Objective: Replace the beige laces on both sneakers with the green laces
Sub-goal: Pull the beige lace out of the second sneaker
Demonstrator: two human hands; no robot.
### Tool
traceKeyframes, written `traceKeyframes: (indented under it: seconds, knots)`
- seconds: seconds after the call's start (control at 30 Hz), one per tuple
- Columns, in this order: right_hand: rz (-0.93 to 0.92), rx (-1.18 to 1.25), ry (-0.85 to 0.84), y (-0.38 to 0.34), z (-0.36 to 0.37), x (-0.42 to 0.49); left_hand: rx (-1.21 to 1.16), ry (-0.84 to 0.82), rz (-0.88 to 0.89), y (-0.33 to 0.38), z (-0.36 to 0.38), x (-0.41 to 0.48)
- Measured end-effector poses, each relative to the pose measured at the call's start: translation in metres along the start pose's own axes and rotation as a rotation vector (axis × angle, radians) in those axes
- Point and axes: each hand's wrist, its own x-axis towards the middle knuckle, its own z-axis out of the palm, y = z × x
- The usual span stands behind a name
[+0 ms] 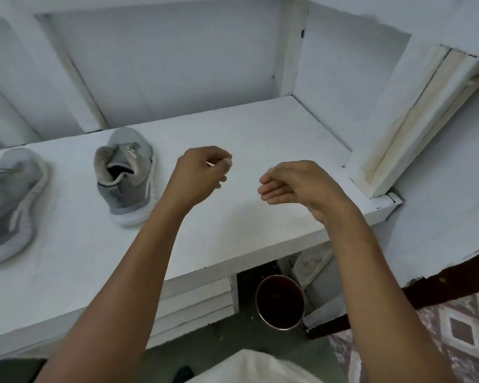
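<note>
Two grey sneakers stand on a white shelf. One sneaker stands left of centre with its heel toward me, and no lace shows on it. The other sneaker is cut off by the left edge of the view. My left hand hovers above the shelf just right of the nearer sneaker, fingers curled with thumb and fingertips drawn together; nothing is visibly held. My right hand hovers further right, fingers relaxed and nearly straight, pointing left. No beige or green lace is in view.
White walls and a slanted white board close in the shelf at the back and right. Below the shelf's front edge stands a dark round bucket on the floor. A patterned rug lies at the lower right.
</note>
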Motion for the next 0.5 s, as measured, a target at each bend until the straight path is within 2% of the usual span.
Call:
traceKeyframes:
  seconds: [0.27,0.5]
  knots:
    - [-0.186,-0.009,-0.242,-0.059,0.115,0.048,0.010,0.316,-0.106,-0.028,-0.130,-0.021]
    - [-0.255,-0.027,-0.346,-0.098,0.232,0.078,0.067,0.415,-0.116,-0.068,-0.240,-0.028]
